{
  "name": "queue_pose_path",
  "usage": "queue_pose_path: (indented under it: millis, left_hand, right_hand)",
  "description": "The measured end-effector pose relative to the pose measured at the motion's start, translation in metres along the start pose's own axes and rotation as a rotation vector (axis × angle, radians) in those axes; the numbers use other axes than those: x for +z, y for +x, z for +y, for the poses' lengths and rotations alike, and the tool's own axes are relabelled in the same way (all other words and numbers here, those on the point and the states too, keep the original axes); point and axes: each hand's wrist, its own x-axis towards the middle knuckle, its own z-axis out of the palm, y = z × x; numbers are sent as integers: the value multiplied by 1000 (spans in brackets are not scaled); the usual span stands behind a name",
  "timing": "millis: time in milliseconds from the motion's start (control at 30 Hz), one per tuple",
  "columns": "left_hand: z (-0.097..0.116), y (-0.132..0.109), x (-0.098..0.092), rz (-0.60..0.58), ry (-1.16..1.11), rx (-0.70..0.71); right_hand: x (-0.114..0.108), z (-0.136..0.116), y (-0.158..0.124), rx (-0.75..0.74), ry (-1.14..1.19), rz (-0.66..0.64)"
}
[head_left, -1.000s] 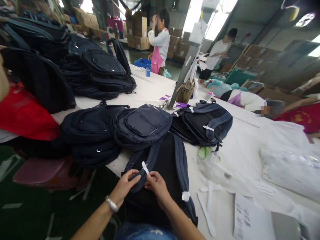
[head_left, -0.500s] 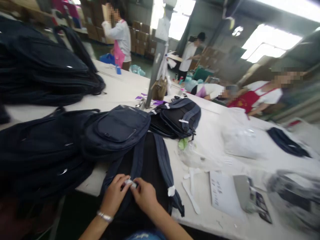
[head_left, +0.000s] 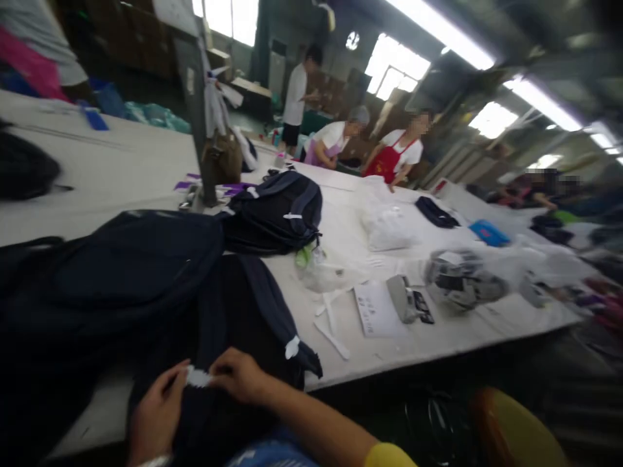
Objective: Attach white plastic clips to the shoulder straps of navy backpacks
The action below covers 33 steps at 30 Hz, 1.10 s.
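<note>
Since half a second back the view has swung right, and both hands now sit low by the near table edge. Left hand (head_left: 156, 415) and right hand (head_left: 241, 376) each pinch an end of a small white strip (head_left: 197, 377), fingers closed on it, above the dark navy backpack (head_left: 228, 311) lying flat beneath them. Past the right hand the backpack's strap reaches the edge of the white table (head_left: 121, 162), and bare tabletop opens beyond, up to a paper sheet (head_left: 374, 311). Left of the left hand a heap of backpacks (head_left: 111, 259) crowds close. The strip looks crumpled and blurred.
</note>
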Motion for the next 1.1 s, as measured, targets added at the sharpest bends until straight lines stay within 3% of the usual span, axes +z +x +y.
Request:
queue_pose_path:
  millis: [67, 133, 233, 400, 533, 633, 800, 867, 967, 1100]
  left_hand:
    - [5, -3, -8, 58, -261, -155]
    - [7, -4, -13, 1, -438, -128]
    - [3, -12, -14, -39, -597, -79]
    - [-8, -36, -9, -50, -585, -77]
    - [-9, -43, -15, -177, -502, -75]
    - [-6, -38, -29, -320, -599, -118]
    - [-7, -19, -71, -297, -543, -101]
    - [-9, -11, -87, -433, -611, -114]
    - [-13, -2, -103, -560, -721, -201]
    - [-19, 5, -112, -510, -730, -270]
  right_hand:
    - [-12, -12, -9, -45, 146, -68]
    - [-14, -18, -15, 18, 271, -69]
    - [-7, -21, -22, 244, 453, -55]
    - [0, -36, -22, 433, 794, 1]
    - [8, -42, -14, 521, 879, -23]
    - [13, -35, -13, 554, 833, 26]
    - [3, -23, -20, 539, 684, -10]
    - [-1, -23, -21, 527, 672, 2]
    - [2, -26, -19, 547, 794, 68]
    - [21, -31, -13, 592, 1012, 109]
